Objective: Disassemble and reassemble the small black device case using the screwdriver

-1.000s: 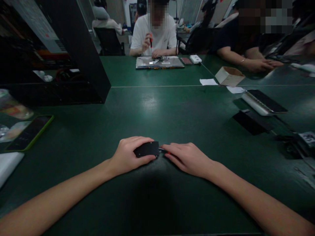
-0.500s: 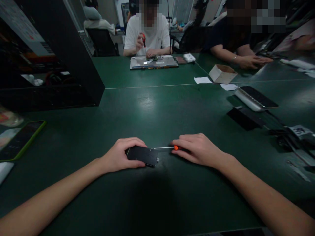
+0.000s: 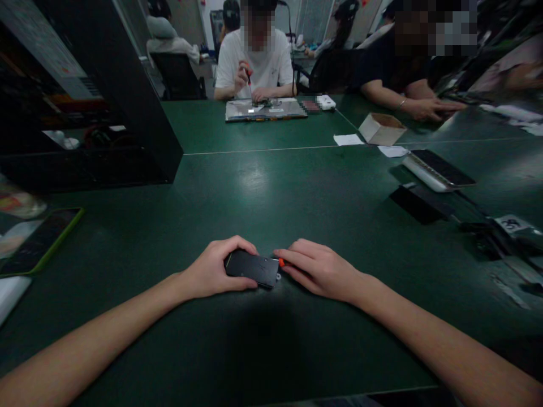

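My left hand (image 3: 215, 270) is wrapped round one end of a small flat black rectangular case (image 3: 253, 268), thumb along the near edge and fingers over the far edge. A small metal tab (image 3: 278, 277) sticks out at the case's right end. In my right hand (image 3: 319, 268) is a screwdriver (image 3: 281, 262) with an orange collar on its handle. That collar sits right beside the case's right end, and most of the shaft is out of sight at the case. Whether it is inside or behind the case, I cannot tell.
A black shelf unit (image 3: 159, 130) rises at the left, with a green-edged phone (image 3: 40, 240) in front of it. To the right are a black flat piece (image 3: 418, 204), cables and a white-sided device (image 3: 436, 170). Across the green table (image 3: 254, 192), a person works on a panel (image 3: 288, 108).
My right hand has moved left with the screwdriver, up to the case. The long stretch of bare shaft has gone from view. My left hand and the case have shifted slightly right.
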{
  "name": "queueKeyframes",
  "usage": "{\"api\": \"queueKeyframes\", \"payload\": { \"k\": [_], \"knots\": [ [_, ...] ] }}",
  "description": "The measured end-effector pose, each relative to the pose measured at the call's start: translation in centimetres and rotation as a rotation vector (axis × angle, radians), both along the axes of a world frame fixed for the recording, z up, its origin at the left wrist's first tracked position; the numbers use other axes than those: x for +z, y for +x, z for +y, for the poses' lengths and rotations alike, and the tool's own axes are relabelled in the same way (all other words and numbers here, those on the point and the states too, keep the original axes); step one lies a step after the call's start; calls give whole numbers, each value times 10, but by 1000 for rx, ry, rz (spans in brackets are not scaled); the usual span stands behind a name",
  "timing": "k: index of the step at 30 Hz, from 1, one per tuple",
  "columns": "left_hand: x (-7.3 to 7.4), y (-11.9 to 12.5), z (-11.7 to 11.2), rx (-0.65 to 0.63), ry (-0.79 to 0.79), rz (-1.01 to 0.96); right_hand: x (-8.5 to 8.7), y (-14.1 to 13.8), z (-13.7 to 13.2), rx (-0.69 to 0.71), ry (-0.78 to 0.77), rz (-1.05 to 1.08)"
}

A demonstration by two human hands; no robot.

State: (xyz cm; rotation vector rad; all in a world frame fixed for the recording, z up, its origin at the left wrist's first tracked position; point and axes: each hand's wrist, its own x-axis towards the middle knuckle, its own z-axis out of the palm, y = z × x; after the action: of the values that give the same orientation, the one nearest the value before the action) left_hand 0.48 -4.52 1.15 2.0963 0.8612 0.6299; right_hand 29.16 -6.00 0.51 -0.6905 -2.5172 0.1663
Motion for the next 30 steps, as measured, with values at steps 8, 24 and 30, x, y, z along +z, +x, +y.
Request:
{"api": "queueKeyframes", "payload": {
  "k": [8, 24, 30],
  "knots": [
    [0, 2, 0, -36, 6, -107, -4, -1, -1, -22, -125, 20],
    [2, 8, -4, -54, 41, -135, -6, -6, 5, 54, -223, 82],
    [0, 5, -1, 46, 34, -277, -5, 1, 5, 35, -226, 68]
  ]
}}
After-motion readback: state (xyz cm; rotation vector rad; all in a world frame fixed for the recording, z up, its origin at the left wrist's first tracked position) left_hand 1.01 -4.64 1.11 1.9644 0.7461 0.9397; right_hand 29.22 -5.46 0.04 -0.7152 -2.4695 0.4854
